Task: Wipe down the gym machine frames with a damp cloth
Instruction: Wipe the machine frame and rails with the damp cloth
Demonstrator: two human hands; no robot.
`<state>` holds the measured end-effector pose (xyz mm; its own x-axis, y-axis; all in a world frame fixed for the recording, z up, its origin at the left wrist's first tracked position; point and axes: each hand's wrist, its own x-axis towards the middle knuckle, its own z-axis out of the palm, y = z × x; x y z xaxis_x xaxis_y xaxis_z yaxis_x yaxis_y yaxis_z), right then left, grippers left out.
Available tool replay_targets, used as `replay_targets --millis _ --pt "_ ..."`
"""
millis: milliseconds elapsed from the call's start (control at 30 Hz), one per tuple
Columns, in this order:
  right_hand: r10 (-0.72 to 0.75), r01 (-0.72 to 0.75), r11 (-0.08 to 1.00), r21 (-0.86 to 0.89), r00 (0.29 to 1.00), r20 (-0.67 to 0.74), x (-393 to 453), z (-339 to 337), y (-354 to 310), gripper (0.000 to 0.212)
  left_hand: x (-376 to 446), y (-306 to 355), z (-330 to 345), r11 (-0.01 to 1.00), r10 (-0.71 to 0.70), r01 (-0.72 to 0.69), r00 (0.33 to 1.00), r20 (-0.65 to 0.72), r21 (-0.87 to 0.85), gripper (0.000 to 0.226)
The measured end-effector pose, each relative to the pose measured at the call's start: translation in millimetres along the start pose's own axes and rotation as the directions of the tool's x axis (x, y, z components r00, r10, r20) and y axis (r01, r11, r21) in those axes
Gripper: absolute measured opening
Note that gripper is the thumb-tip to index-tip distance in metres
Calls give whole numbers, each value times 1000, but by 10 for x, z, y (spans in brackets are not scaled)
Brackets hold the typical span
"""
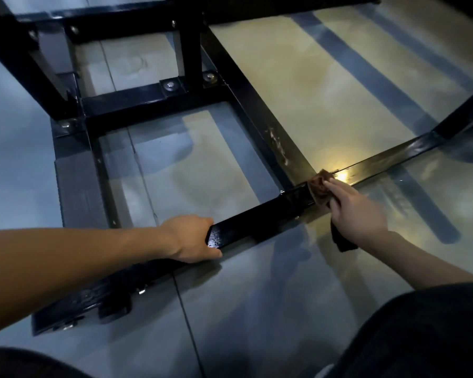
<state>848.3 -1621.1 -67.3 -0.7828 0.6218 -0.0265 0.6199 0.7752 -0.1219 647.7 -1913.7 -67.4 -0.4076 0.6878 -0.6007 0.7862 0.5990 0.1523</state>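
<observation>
Glossy grey floor [257, 309], dim light, bar shadows and one bright glare spot near the frame joint. Black steel machine frame [257, 222] lies low on the floor: a long base bar runs from lower left to right, a cross bar meets it at a joint, bolted uprights stand behind. Scuffed paint on the cross bar [280, 144] near the joint. Left hand [191, 238] grips the base bar, fingers wrapped over the far edge, thumb on the near side. Right hand [358, 214] holds a dark brown cloth [318, 186] pressed on the base bar at the joint, fingers curled over it; a dark tail of cloth hangs below the palm. Dark-clothed knees at bottom corners.
</observation>
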Motion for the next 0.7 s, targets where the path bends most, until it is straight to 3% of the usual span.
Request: replay_targets --millis 100,267,433,567,700 --pt "61 -55 990 133 997 -43 1 8 -198 47 54 26 -51 999 -17 19 999 44 -50 64" --pt "-283 264 941 212 957 62 -359 165 -881 50 216 222 -203 983 -11 27 996 87 -182 73" --pt "-449 448 882 146 893 -26 -197 253 -495 49 444 499 -415 978 -23 47 993 120 -202 83" --pt "-261 273 953 133 960 -103 212 124 305 48 474 604 -487 969 -54 89 987 153 -231 74" --pt "29 -17 979 203 998 -58 601 19 830 43 466 598 -637 963 -162 164 986 24 -213 50"
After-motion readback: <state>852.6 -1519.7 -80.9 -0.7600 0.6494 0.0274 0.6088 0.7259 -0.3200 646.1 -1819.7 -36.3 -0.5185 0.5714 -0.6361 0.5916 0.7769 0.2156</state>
